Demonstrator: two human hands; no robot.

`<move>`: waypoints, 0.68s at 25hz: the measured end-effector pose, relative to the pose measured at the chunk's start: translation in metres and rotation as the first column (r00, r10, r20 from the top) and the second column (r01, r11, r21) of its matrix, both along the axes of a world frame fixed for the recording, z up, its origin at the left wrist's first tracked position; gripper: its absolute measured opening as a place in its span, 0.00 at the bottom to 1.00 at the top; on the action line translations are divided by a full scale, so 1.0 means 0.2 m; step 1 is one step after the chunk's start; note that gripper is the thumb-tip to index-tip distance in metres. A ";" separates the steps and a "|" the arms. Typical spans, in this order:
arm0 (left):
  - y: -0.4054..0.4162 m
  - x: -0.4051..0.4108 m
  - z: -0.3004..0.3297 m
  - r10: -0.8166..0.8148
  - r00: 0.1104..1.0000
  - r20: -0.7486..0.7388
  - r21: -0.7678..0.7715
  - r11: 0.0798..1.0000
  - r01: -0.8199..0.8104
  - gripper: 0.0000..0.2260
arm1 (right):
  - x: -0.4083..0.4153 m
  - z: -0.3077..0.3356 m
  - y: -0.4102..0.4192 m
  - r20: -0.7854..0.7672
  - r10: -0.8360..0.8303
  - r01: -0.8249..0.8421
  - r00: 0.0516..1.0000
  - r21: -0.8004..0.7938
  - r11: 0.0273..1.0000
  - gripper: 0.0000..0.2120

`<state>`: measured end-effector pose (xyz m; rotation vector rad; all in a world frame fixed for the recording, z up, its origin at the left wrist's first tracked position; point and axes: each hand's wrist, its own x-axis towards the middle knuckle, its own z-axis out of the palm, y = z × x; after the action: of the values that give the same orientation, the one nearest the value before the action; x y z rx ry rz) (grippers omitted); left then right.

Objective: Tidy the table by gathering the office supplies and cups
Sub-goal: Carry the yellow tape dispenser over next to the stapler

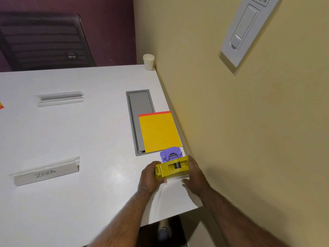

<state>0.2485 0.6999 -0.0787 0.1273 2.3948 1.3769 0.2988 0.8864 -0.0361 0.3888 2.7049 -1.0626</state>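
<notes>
At the worktop's [71, 132] wall-side edge, the left hand [150, 177] and right hand [195, 172] clamped a yellow tape dispenser [171, 167] from either end, apparently lining it up just beside a purple hole punch [170, 154] and a yellow notepad [158, 131]. A paper cup [148, 61] stood apart in the far corner.

Hand-written "ZEBRA", its last letters cramped, stands on the clear name-card holder [46, 172] at lower left of the frame. At upper right, a label [260, 0] atop the wall switch plate [249, 31] reads "LOB1 Y4", partly cut off.
</notes>
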 end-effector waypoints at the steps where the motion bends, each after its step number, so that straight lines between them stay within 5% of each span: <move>1: 0.00 0.00 0.01 -0.010 1.000 0.011 -0.035 0.999 0.010 0.32 | 0.01 -0.01 0.00 0.017 0.012 -0.013 1.000 0.041 0.999 0.45; 4: -0.05 0.01 0.07 -0.049 0.999 0.001 -0.115 0.992 0.049 0.49 | 0.05 -0.01 -0.04 -0.081 0.012 0.000 0.997 0.146 0.989 0.49; 6: -0.11 0.01 0.13 -0.069 0.996 -0.049 -0.167 0.984 0.060 0.51 | 0.06 -0.01 -0.08 -0.192 0.034 -0.001 0.981 0.171 0.985 0.48; 17: -0.63 0.15 0.60 -0.053 0.927 -0.370 -0.357 0.930 -0.089 0.35 | 0.01 0.18 -0.50 -0.501 0.184 -0.122 0.846 0.154 0.980 0.39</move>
<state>0.2794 0.5731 0.0419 0.2900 2.9349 0.9460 0.3004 0.7859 0.0005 -0.1252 3.2053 -1.0884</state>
